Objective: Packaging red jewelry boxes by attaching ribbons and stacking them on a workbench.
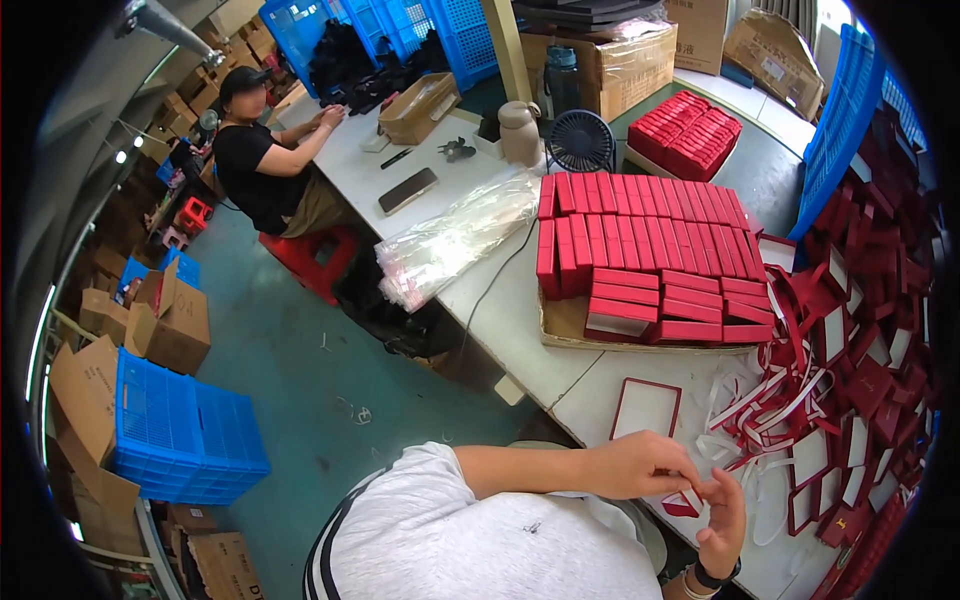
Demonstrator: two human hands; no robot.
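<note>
Small, angular red-and-white piece (682,504) in a pinched left hand (640,465), half-curled right hand (726,520) alongside, grip unclear

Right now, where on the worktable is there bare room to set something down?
Bare white tabletop lies between the cardboard tray of stacked red boxes and the white-lined red tray. Another strip, crossed by a dark cable, runs between the clear plastic sleeves and that cardboard tray. Right of the white-lined red tray is crowded with ribbons, then heaped boxes.
</note>
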